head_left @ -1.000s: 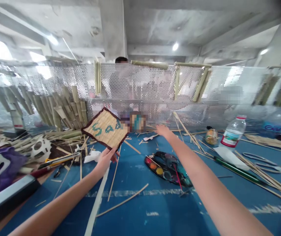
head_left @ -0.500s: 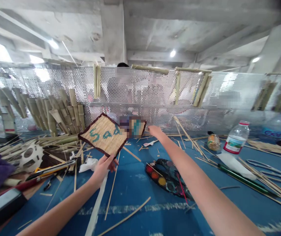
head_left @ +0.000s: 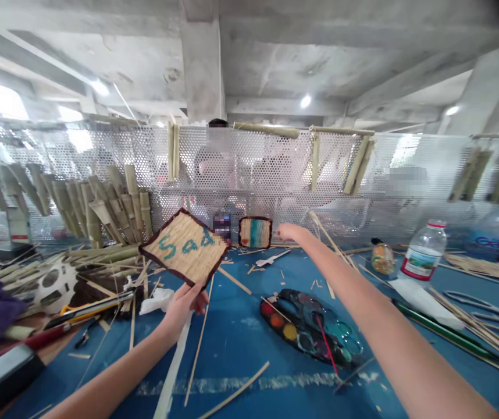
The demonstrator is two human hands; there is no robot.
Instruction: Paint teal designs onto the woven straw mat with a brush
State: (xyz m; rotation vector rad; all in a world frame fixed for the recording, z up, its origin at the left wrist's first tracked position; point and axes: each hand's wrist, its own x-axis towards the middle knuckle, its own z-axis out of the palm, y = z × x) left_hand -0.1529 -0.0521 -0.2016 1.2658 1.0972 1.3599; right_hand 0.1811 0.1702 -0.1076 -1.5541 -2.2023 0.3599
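My left hand (head_left: 185, 304) is closed on the lower corner of a bamboo-strip panel (head_left: 186, 250), tilted like a diamond. It has a dark brown border and the letters "Sad" painted in teal. A smaller panel (head_left: 255, 233) with the same border, teal stripes and a red spot stands upright near the mesh partition. To its right, slightly apart, is my right hand (head_left: 291, 233), fingers curled, nothing visible in them. Below it on the blue table lies a paint palette (head_left: 291, 333) with red, orange and yellow wells. A thin red-handled brush (head_left: 328, 343) rests across it.
A perforated partition (head_left: 241, 174) runs along the back, with people behind it. Bamboo pieces (head_left: 96, 203) and a cutter (head_left: 96, 305) are at left. A water bottle (head_left: 424, 253), a green pen-like tool (head_left: 445, 331) and scissors (head_left: 485, 314) lie at right. Loose strips (head_left: 236, 390) litter the blue table.
My right hand has let go of the smaller panel and moved right, away from it. The smaller panel now stands more squarely facing me. My left hand keeps hold of the "Sad" panel.
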